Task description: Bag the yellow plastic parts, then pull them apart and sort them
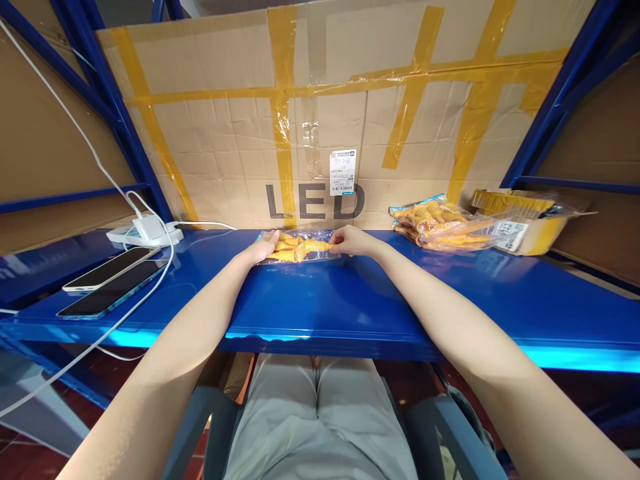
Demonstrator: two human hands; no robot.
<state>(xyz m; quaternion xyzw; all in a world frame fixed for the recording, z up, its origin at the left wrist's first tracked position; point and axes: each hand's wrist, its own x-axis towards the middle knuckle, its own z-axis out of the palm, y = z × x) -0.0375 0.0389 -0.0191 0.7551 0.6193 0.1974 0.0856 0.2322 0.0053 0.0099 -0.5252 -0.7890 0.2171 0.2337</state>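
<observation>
A clear plastic bag (323, 257) with orange, lumpy, soft-looking pieces (305, 248) lies flat on the blue shelf in front of me. My left hand (263, 247) rests over the bag's left end, fingers gripping it against the surface. At the other end, my right hand (353, 241) has thumb and fingers pinched at the narrow tip of an orange piece. Whether that tip is inside the film or out of it, I cannot tell. The exact kind of the orange pieces is not clear.
To the right sit a pile of similar bagged orange pieces (435, 223) and an opened cardboard box (535, 227). Two phones (113, 270), a white power strip (147, 230) and a trailing white cable (135, 317) are on the left. A taped cardboard sheet (230, 147) stands behind.
</observation>
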